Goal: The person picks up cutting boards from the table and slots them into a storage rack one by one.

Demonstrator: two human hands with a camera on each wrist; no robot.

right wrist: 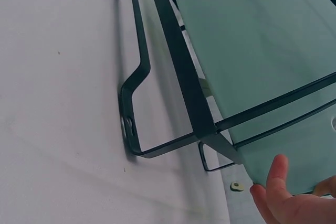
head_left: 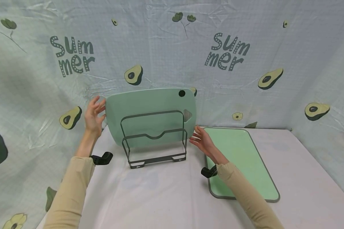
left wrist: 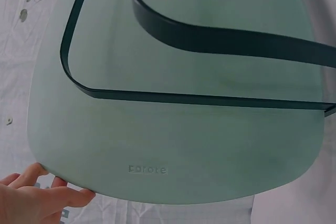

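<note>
A pale green cutting board point(head_left: 149, 101) with a black dot and a cut-out handle hole stands on its long side, its left end slightly lower. Two hoops of a dark metal rack point(head_left: 157, 159) cross in front of it. My left hand point(head_left: 94, 117) holds the board's left end, fingertips and thumb at the rim beside the embossed lettering in the left wrist view. At the lower right corner, my right hand point(head_left: 203, 141) grips the board, its thumb point(right wrist: 278, 171) in front and some fingers partly hidden behind.
To the right, a lighter green board point(head_left: 240, 159) with a grey rim lies flat on the white-covered table point(head_left: 160, 197), under my right forearm. A printed curtain point(head_left: 166, 47) hangs close behind the rack and along the left side.
</note>
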